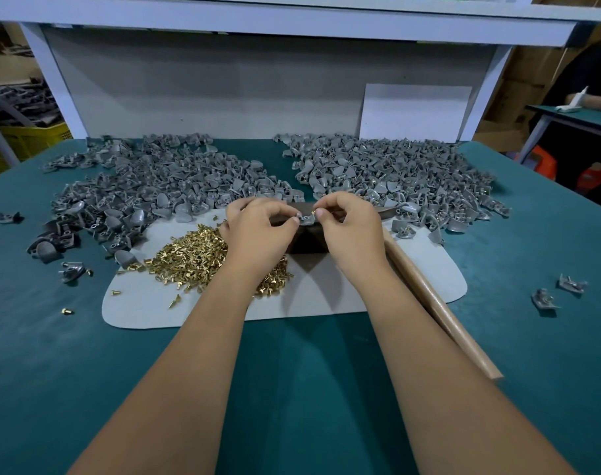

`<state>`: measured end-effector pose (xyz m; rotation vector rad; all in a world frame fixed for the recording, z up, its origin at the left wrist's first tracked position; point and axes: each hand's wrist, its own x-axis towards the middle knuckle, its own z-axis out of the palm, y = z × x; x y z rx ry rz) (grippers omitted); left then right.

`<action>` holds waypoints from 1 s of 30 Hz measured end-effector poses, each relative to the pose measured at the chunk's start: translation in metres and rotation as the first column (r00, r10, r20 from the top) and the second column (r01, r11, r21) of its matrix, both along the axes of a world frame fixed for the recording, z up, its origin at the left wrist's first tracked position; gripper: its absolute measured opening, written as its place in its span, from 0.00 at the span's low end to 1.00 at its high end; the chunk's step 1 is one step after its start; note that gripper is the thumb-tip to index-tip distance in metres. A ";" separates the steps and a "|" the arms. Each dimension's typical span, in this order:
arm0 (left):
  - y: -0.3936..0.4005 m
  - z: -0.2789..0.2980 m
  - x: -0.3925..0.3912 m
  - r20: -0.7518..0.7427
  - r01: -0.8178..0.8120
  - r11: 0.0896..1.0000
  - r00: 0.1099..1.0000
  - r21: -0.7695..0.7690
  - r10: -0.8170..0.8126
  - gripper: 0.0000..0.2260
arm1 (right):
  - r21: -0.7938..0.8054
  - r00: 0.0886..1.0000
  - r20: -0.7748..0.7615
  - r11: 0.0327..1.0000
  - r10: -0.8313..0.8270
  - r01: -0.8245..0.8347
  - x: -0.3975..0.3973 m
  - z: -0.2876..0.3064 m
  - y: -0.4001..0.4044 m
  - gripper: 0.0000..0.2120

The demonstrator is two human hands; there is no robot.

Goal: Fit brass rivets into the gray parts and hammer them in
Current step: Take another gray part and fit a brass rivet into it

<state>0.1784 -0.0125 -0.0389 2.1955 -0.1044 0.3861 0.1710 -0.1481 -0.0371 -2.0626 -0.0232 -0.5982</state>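
Gray part [307, 219] at frame centre, pinched by left hand [258, 228]; brass rivet [314, 212] pinched in right hand [350, 228] just above it. Rivet pile [193, 255] lower left, on pale mat [326, 296] over green bench [326, 371].

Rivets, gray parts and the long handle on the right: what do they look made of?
Rivets: brass-like metal, shiny yellow glints. Gray parts: matte uniform gray, probably molded plastic, possibly cast metal. Handle: likely wood, smooth pale tan, rounded.
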 end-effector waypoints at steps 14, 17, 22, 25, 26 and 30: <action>-0.005 -0.003 -0.001 0.031 0.047 0.998 0.998 0.036 -0.048 0.09 | -0.314 0.999 0.019 0.948 -0.042 0.046 -0.005 0.005 0.002 0.05; -0.004 -0.003 -0.001 0.039 0.049 0.998 0.998 0.044 -0.051 0.11 | -0.472 0.998 0.065 0.880 -0.026 0.054 -0.007 0.006 0.001 0.03; -0.004 -0.003 -0.001 0.028 0.055 0.998 0.998 0.040 -0.056 0.10 | -0.459 0.997 0.076 0.887 -0.022 0.055 -0.007 0.005 0.002 0.03; -0.004 -0.003 -0.001 0.027 0.052 0.998 0.998 0.032 -0.053 0.10 | -0.383 0.998 0.063 0.922 -0.026 0.049 -0.005 0.002 0.003 0.03; -0.004 -0.003 -0.001 0.030 0.052 0.998 0.998 0.029 -0.053 0.11 | -0.358 0.998 0.065 0.932 -0.027 0.049 -0.004 0.002 0.004 0.03; -0.004 -0.003 0.000 0.032 0.053 0.998 0.998 0.043 -0.054 0.10 | -0.265 0.997 0.056 0.962 -0.051 0.064 -0.002 -0.001 0.005 0.03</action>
